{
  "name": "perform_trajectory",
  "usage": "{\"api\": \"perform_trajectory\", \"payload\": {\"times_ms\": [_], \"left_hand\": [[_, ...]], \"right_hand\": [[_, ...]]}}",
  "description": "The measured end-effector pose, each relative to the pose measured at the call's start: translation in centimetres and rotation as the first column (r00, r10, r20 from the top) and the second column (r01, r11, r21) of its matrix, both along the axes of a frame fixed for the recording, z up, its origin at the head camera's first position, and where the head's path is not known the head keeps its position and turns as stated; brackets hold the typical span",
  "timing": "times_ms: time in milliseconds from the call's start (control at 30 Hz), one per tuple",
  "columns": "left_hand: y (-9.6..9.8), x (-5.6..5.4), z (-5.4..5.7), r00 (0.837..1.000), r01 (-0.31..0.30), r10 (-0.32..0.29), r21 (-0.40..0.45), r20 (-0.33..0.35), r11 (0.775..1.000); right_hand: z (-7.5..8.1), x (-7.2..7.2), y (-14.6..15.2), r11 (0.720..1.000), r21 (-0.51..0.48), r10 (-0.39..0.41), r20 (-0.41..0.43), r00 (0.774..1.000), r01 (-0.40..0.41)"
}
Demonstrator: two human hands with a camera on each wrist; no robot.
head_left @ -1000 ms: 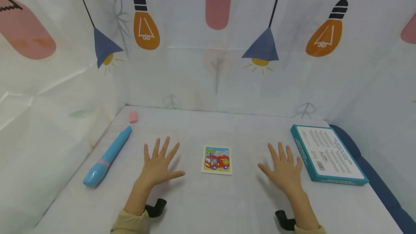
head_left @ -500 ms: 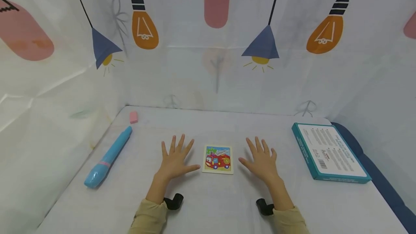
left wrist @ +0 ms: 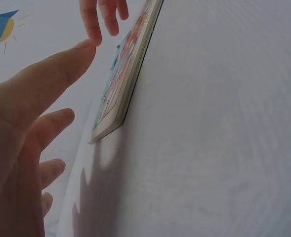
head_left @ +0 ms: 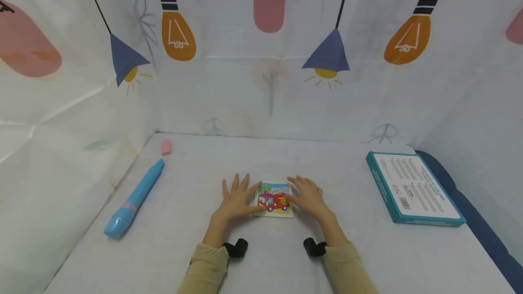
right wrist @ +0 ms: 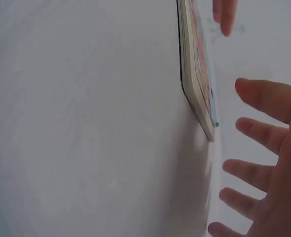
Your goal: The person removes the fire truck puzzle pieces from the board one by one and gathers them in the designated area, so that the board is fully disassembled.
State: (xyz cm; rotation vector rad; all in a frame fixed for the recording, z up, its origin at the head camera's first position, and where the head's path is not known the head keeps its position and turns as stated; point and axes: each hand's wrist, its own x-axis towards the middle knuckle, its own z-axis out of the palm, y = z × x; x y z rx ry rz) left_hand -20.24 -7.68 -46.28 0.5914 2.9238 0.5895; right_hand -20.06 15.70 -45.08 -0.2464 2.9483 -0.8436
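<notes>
A small square picture board (head_left: 277,189) with a red fire truck on it lies flat on the white table, in the middle of the head view. Its thick, layered pale edge (left wrist: 135,69) shows in the left wrist view. My left hand (head_left: 235,204) is at its left side, fingers spread, with the thumb and index finger overlapping the picture in the head view. From the other side comes my right hand (head_left: 309,199), its fingers loosely bent and fingertips right at the board's right edge. In the right wrist view, that hand's fingers (right wrist: 256,136) are spread above the table, apart from the board.
To the left lies a blue pen-shaped device (head_left: 135,198), with a pink eraser-like block (head_left: 165,147) beyond it. A flat teal-and-white box (head_left: 414,189) is at the right, near a dark blue padded edge (head_left: 476,212). A printed sheet (head_left: 237,99) hangs behind the table (head_left: 163,257).
Both hands have moved inward from the two sides to the board, the left one rightward and the right one leftward. The right fingers have bent a little. The board has stayed in place.
</notes>
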Motion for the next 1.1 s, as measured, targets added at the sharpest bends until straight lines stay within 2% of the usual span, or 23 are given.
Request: {"api": "perform_trajectory", "payload": {"times_ms": [300,467,700,867,1100], "left_hand": [[0.8,-0.5,-0.8,0.999,0.009,-0.01,0.01,0.046,1.0],[0.9,-0.4,-1.0,0.998,0.01,-0.011,0.027,0.059,1.0],[0.8,-0.5,-1.1,1.0,0.006,-0.006,0.016,0.03,1.0],[0.7,-0.4,-1.0,1.0,0.004,-0.005,0.008,0.025,1.0],[0.7,-0.4,-1.2,0.999,0.009,-0.01,0.013,0.033,1.0]], "right_hand": [[-0.7,-1.4,-1.4,0.993,0.108,-0.043,0.02,0.999,0.041],[-0.5,-1.4,-1.8,0.992,0.113,-0.067,0.018,0.998,0.064],[-0.5,-2.0,-2.1,0.993,0.03,-0.118,0.0,0.993,0.118],[-0.7,-2.3,-2.0,0.986,-0.104,-0.126,0.037,0.991,0.129],[-1.1,-2.2,-0.9,0.933,-0.318,-0.14,0.116,0.983,0.17]]}}
